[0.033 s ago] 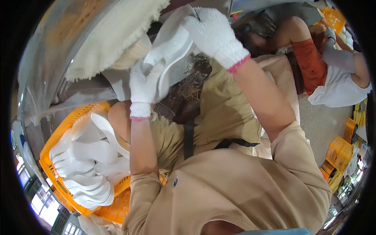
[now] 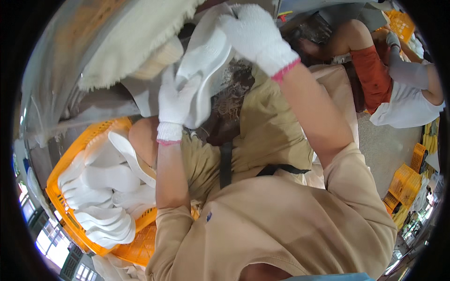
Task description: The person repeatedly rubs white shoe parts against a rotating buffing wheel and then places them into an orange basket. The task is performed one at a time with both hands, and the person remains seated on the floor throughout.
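Between my two hands is a white, glossy, curved piece shaped like a shoe sole (image 2: 202, 58), held at a slant. My left hand (image 2: 176, 102), in a white knit glove with a pink cuff, grips its near part, the thumb lying on its upper face. At the far end my right hand (image 2: 255, 40), gloved alike, is closed around the piece, its fingertips partly hidden. Just left of the piece is a big round cream buffing wheel (image 2: 140, 40) with a frayed edge and a paler hub (image 2: 159, 58). I cannot tell whether the piece touches it.
An orange plastic crate (image 2: 55, 189) full of similar white sole-shaped pieces (image 2: 110, 178) stands by my left knee. Clear plastic sheeting (image 2: 42, 103) hangs at the left. A co-worker in red shorts (image 2: 372, 77) sits at the right, with orange crates (image 2: 406, 182) beyond.
My left hand has shifted slightly right along with the piece, whose near end now shows more below the hand. My right hand has moved slightly away from me.
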Motion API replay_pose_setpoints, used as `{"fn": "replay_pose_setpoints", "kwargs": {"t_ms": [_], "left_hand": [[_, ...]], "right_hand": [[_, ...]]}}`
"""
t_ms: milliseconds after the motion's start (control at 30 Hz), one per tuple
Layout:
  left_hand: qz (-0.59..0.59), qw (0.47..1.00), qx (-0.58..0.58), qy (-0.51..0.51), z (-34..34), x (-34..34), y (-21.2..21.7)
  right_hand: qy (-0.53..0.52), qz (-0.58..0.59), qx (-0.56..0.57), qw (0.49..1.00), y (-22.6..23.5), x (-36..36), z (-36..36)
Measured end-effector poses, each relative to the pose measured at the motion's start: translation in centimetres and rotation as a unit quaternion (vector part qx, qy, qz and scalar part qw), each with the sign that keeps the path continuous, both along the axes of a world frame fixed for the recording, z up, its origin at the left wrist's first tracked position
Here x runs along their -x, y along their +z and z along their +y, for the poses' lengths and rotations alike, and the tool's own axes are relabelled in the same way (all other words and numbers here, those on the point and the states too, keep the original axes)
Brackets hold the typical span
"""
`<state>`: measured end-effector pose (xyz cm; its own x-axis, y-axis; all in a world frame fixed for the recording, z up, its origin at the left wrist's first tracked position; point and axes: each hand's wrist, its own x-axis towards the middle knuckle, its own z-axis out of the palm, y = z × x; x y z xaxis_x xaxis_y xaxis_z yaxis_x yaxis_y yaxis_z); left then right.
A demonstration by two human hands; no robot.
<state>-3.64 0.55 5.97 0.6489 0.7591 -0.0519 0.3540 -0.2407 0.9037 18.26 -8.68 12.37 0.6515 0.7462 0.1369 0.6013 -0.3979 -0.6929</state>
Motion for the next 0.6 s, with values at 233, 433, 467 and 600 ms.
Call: {"fn": "replay_pose_setpoints", "kwargs": {"t_ms": [233,433,467,600], "left_hand": [[-0.342,0.816,0.435,0.168,-6.7,-9.8,0.5],[-0.244,0.817,0.503,0.144,-2.4,-16.1,0.7],[-0.248,0.818,0.511,0.089,-1.3,-15.1,0.7],[0.088,0.995,0.026,0.046,1.5,-7.7,1.0]], "right_hand": [[0.098,-0.068,0.068,0.991,1.9,3.2,-6.7],[-0.043,-0.092,-0.063,0.993,3.1,2.6,-7.7],[-0.079,-0.049,-0.044,0.995,2.6,2.3,-6.2],[-0.087,-0.018,-0.037,0.995,0.0,-0.8,-1.8]]}}
